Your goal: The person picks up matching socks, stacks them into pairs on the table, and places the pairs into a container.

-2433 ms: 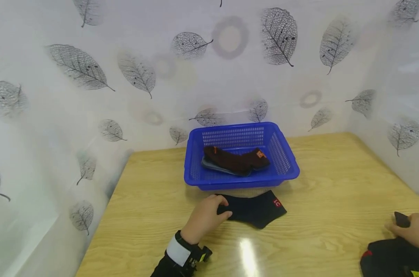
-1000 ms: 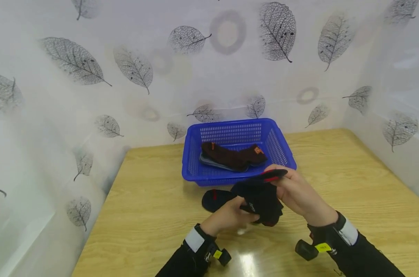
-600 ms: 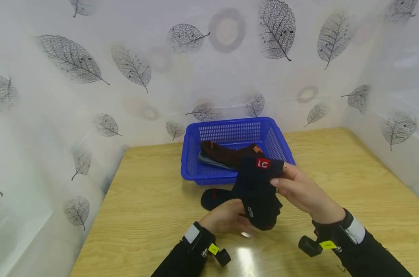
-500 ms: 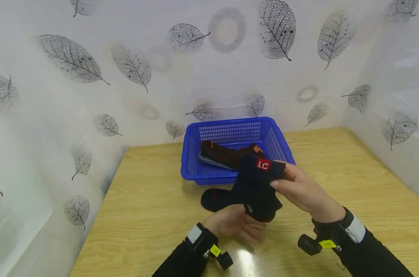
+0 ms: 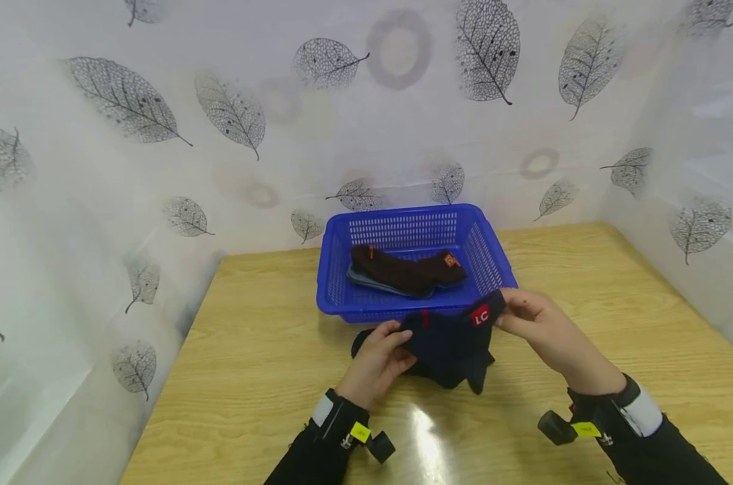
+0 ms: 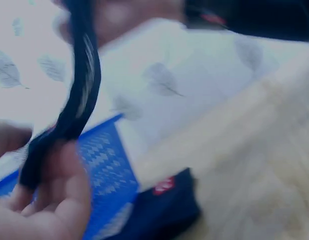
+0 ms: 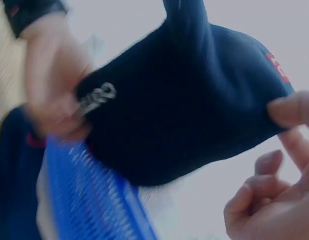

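Observation:
A dark navy sock with a red LC patch hangs stretched between both hands, above the table and in front of the basket. My left hand pinches its toe end, while the right hand pinches the cuff beside the patch. White lettering marks the sock's underside in the right wrist view, where the sock spans from hand to hand. Beneath it a second navy sock lies on the table, mostly covered in the head view; its red patch shows in the blurred left wrist view.
Just behind the hands stands a blue plastic basket against the leaf-patterned wall covering. Inside lie a brown sock with an orange patch and something grey-blue under it. The wooden table extends to both sides.
The right hand brought the sock in from the right to the middle. The left hand let go of the sock on the table, opened under the held one, then took its toe; the sock now stretches sideways.

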